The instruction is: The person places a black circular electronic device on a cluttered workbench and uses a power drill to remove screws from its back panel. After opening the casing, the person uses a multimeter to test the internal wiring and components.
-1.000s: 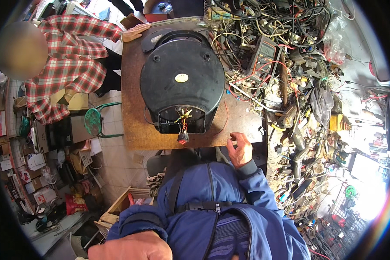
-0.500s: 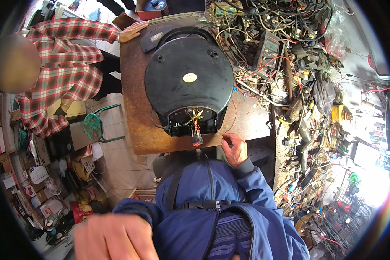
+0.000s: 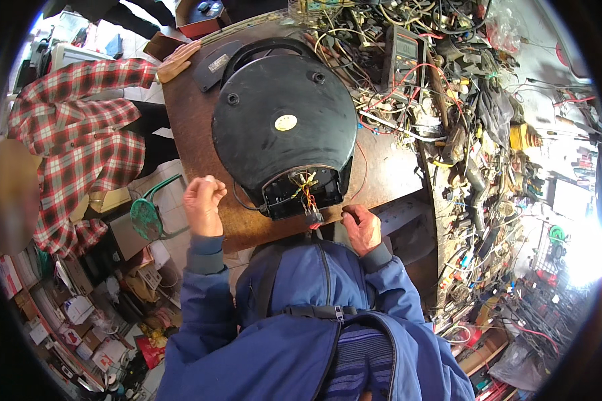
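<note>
A round black appliance (image 3: 284, 134) with a curved handle, stubby feet and an oval sticker lies on the wooden table. Its near compartment (image 3: 299, 190) is uncovered, and a bundle of yellow and red wires (image 3: 308, 197) hangs out toward a small dark part at the table's front edge. Left of that compartment, my left hand (image 3: 205, 206) is raised with bent fingers pressed together; whatever it holds, if anything, is hidden. Beside the front edge my right hand (image 3: 362, 228) is closed in a pinch, close to a thin red wire (image 3: 364, 170); what is in it cannot be made out.
A multimeter (image 3: 405, 57) with red leads stands among heaped cables and parts (image 3: 475, 167) along the right. A person in a checked shirt (image 3: 80, 144) stands at the left, one hand on the table (image 3: 187, 127). A green stool (image 3: 147, 217) stands nearby.
My left hand has come up from the lower left to beside the appliance's near end. My right hand stays by the table edge. The view has shifted and turned slightly.
</note>
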`<action>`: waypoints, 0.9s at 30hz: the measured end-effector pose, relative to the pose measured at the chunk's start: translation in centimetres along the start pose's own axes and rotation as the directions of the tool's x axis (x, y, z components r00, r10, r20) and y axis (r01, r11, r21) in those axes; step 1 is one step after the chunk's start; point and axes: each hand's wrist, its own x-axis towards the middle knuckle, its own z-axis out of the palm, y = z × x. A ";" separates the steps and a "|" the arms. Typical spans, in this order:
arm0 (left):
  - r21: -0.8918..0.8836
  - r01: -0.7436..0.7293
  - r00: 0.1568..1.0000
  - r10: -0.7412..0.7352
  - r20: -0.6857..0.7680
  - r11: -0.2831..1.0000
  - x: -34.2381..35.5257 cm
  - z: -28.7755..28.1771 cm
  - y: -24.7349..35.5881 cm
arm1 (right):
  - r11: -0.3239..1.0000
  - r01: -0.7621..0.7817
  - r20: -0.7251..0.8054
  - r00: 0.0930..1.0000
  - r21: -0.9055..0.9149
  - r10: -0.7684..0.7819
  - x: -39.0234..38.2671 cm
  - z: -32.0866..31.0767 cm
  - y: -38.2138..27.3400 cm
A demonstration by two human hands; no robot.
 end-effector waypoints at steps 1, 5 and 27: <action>0.076 0.069 0.997 -0.066 -0.045 0.995 0.9 -1.6 -2.2 | 0.999 -0.034 -0.010 0.999 0.034 0.034 -0.2 0.1 0.0; 0.324 0.166 0.986 -0.147 -0.080 0.931 3.6 -3.2 -6.5 | 0.981 -0.138 -0.020 0.990 0.136 0.142 -0.7 0.8 0.2; -0.009 0.266 0.961 -0.266 -0.071 0.964 8.0 -4.6 -6.5 | 0.935 -0.186 0.063 0.983 0.304 0.175 -0.7 0.9 0.5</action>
